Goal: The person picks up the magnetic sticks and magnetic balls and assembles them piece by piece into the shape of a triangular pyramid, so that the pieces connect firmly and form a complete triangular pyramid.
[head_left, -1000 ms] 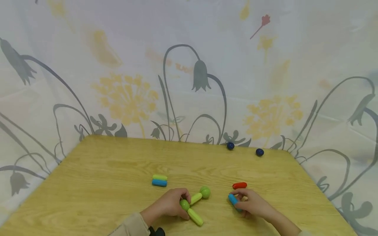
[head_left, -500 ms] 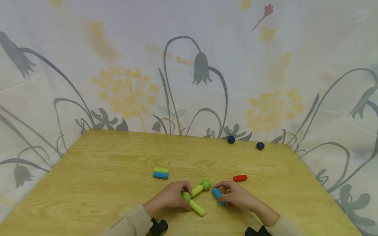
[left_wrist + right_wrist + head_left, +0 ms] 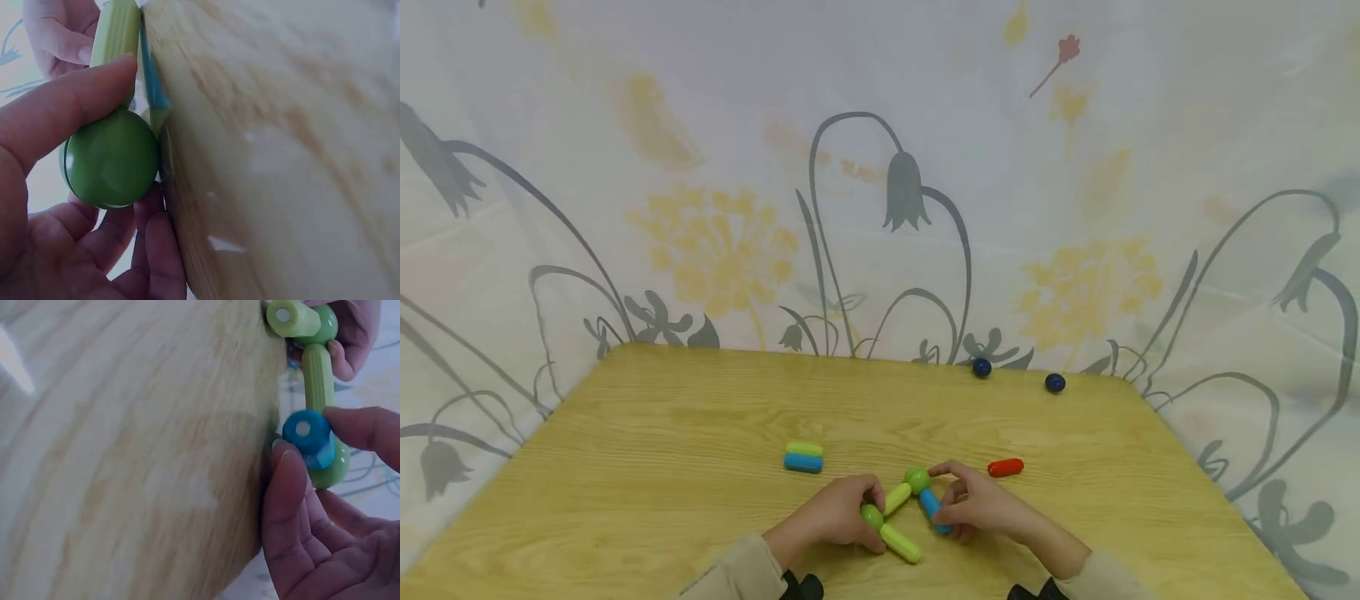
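My left hand (image 3: 842, 512) grips a green ball (image 3: 872, 517) that joins two yellow-green rods, one (image 3: 900, 543) pointing down-right and one (image 3: 897, 498) running up to a second green ball (image 3: 917, 479). My right hand (image 3: 981, 504) pinches a blue rod (image 3: 935, 510), whose upper end meets the second ball. In the right wrist view the blue rod (image 3: 307, 436) shows its round end between thumb and fingers, with the green ball partly hidden behind. The left wrist view has the held green ball (image 3: 112, 159) large beside my left thumb.
A yellow-green rod (image 3: 804, 449) and a blue rod (image 3: 803, 463) lie side by side left of the hands. Behind the right hand is a red rod (image 3: 1006, 467). Two dark blue balls (image 3: 982, 367) (image 3: 1055, 382) lie near the table's far edge, before a patterned curtain.
My right hand has moved left with the blue rod, from near the red rod to the second green ball. My left hand keeps its grip on the other ball, nearly in place.
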Demonstrator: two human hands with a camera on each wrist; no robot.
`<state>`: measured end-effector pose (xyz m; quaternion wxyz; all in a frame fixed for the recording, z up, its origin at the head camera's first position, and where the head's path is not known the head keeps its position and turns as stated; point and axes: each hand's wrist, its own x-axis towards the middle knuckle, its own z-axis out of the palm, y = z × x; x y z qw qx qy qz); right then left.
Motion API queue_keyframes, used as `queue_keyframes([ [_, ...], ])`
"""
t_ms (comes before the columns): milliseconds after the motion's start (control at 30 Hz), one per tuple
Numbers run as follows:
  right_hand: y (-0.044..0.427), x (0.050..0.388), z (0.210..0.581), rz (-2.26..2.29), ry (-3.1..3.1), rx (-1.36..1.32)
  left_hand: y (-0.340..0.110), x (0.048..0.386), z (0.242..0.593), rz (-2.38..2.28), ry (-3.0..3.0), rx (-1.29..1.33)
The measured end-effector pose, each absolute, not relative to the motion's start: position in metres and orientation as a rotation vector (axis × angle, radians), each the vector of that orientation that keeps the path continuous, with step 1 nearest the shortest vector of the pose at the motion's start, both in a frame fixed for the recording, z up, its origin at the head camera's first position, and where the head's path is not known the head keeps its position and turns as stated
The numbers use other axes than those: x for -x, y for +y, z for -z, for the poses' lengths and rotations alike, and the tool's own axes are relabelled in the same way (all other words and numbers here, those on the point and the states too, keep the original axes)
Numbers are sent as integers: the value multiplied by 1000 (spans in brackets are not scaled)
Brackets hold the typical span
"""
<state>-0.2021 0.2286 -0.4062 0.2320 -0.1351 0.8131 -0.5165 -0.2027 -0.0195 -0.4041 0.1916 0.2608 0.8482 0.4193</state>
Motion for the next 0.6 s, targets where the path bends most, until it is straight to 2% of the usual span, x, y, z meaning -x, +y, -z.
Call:
queue_keyframes([
  [333,228,211,402,1425,2262,455,-24,201,408,-1247,2339,-697],
  [600,243,238,389,1439,2594,526,-25,200,413,-1300,2322,-711],
])
